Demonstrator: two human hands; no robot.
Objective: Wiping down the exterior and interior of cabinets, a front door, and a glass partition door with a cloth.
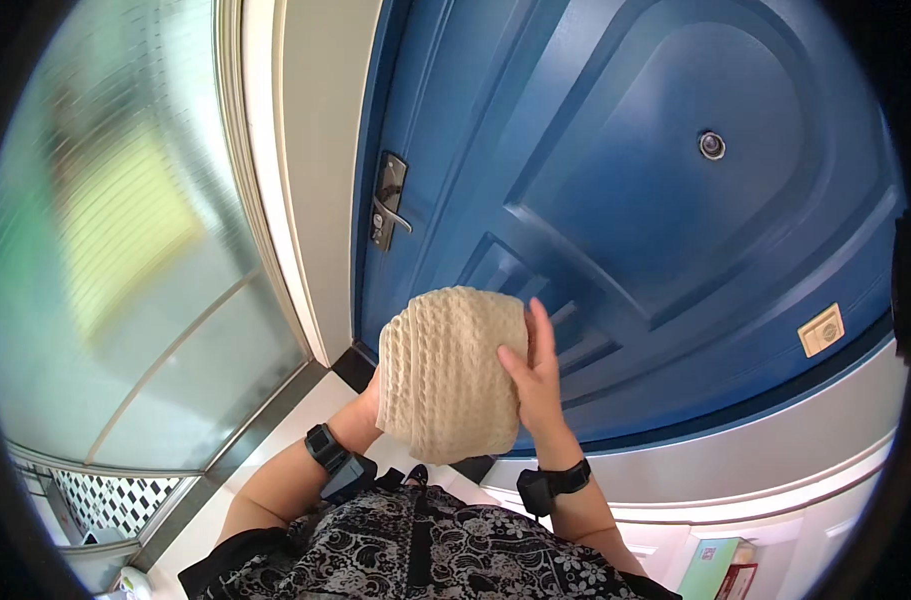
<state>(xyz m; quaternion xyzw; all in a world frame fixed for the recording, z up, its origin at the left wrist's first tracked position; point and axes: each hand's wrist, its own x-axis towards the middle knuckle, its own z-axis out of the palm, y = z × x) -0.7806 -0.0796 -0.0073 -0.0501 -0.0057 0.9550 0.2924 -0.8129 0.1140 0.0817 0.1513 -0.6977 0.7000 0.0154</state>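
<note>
Between my two hands, in front of my body, is a beige textured cloth item, rounded and apparently folded or bundled. My left hand supports its left side, with the fingers hidden behind the fabric. At its right edge, my right hand grips it, the thumb on the front face and the fingers behind the edge. A bit of reddish-brown material shows by the right fingers. Each wrist wears a black strap with a small device.
A blue panelled door with a metal lever handle and a peephole stands ahead. At left is a ribbed glass partition in a frame. A green box lies at the lower right. Pale floor tiles with dark borders run below.
</note>
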